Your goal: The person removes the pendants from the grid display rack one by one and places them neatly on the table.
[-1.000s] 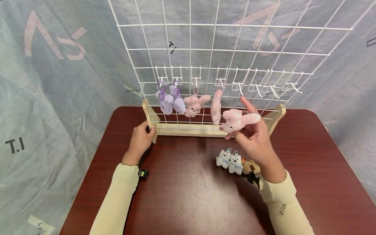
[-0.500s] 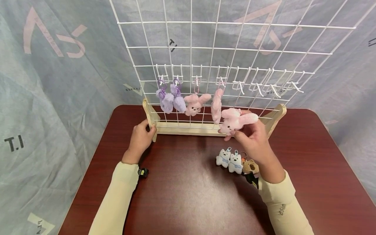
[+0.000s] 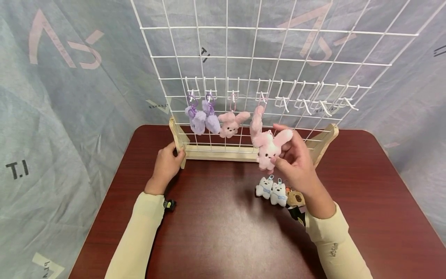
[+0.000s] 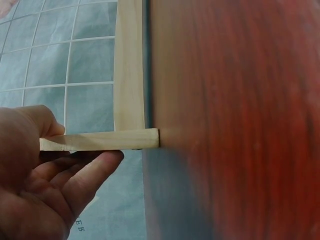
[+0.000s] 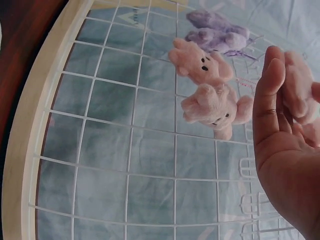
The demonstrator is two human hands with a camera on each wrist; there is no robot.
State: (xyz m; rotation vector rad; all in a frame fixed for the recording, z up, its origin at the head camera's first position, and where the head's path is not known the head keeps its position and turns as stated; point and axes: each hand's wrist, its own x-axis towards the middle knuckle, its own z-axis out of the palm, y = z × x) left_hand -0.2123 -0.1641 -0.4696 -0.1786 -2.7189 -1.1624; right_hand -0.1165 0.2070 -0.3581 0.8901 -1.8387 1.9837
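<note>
My right hand pinches a pink plush bunny keychain between thumb and fingers, in front of the wire grid and below its hooks. In the right wrist view this bunny shows at the right edge, partly hidden by the hand. My left hand grips the left wooden foot of the rack, thumb on one side and fingers on the other. Two more pink bunnies hang from hooks, one facing front and one side-on, its lower part covered by the held one. Purple plush keychains hang at the left.
Bare white hooks project from the grid's right side. On the dark red table lie two white bear keychains and a brown plush keychain, near the right wrist. The right wooden foot stands behind the right hand.
The held pink bunny has moved left and slightly down and now stands more upright, overlapping the side-on hanging bunny. The left hand has stayed on the foot.
</note>
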